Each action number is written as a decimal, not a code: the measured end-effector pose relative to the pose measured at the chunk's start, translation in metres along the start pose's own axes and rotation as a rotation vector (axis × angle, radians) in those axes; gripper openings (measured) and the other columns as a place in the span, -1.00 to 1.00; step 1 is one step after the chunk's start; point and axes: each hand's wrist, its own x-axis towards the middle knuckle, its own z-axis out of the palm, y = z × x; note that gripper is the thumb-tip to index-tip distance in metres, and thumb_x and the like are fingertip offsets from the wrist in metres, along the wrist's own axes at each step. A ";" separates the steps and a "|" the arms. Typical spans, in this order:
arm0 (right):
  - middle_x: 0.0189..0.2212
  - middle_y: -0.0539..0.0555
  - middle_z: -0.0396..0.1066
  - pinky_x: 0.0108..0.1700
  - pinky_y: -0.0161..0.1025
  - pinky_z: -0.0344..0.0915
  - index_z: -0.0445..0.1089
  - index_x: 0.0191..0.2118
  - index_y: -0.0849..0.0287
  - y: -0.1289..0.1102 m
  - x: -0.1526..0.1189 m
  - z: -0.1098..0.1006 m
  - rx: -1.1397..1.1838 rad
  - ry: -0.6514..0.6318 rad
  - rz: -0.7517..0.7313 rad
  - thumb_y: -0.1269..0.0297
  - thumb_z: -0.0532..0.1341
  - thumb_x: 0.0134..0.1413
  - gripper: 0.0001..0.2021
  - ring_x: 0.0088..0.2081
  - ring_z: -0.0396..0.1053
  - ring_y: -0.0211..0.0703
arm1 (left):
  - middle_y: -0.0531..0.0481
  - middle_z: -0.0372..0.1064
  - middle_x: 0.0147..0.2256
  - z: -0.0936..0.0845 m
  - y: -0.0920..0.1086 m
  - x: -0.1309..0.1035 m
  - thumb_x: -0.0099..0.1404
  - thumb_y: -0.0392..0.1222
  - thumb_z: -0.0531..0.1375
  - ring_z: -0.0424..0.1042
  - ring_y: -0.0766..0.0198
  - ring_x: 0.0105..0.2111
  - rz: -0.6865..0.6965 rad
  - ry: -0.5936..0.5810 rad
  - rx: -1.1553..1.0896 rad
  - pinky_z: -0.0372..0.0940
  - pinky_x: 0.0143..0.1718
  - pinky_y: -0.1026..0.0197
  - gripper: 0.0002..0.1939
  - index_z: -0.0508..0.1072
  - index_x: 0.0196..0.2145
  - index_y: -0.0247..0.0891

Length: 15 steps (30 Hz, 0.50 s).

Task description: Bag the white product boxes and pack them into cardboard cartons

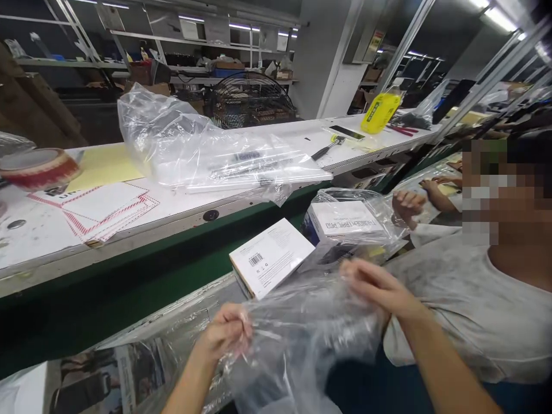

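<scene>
Workshop (pixel 319 52): bag (pixel 297 345) (clear) between hands (pixel 226 330) (pixel 375 284)

Kinda dim in the back, with white tube lights (pixel 495 14) glowing overhead at top right. The white worktop (pixel 43 241) comes out pretty bright, but it's shadowy under its edge. Glare streaks all over the big plastic wrap (pixel 172 138). Right hand (pixel 371 284) and clear bag (pixel 302 339) look a bit smeary, frame edges are stretched, and a co-worker's head (pixel 483 195) is pixelated.
</scene>
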 end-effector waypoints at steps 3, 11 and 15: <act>-0.20 0.14 0.45 -0.10 -0.08 0.34 0.41 -0.14 0.16 0.026 0.052 0.015 -0.413 0.453 -0.005 0.12 0.11 0.26 -0.75 -0.18 0.40 -0.03 | 0.08 0.29 -0.68 0.016 -0.025 0.022 0.04 0.12 0.42 0.18 0.46 -0.71 0.285 0.622 -0.004 0.08 -0.68 0.41 -0.63 0.55 -0.50 -0.27; -0.06 0.18 0.52 0.15 -0.01 0.28 0.55 -0.09 0.16 0.054 0.113 0.046 0.193 0.266 0.117 -0.24 0.17 0.15 -0.46 0.04 0.41 0.10 | -0.09 0.41 0.10 -0.001 0.002 0.061 0.30 0.13 0.20 0.35 0.10 0.12 0.447 1.369 0.402 0.25 0.08 0.21 -0.57 0.49 0.02 -0.14; -0.34 0.11 0.53 -0.13 -0.17 0.38 0.52 -0.37 0.18 0.054 0.102 0.051 0.120 0.201 0.171 -0.14 0.29 0.08 -0.58 -0.20 0.46 -0.01 | -0.09 0.52 -0.11 -0.023 0.032 0.040 0.20 0.18 0.26 0.44 0.07 -0.07 0.366 1.344 0.474 0.31 -0.10 0.21 -0.56 0.56 -0.14 -0.20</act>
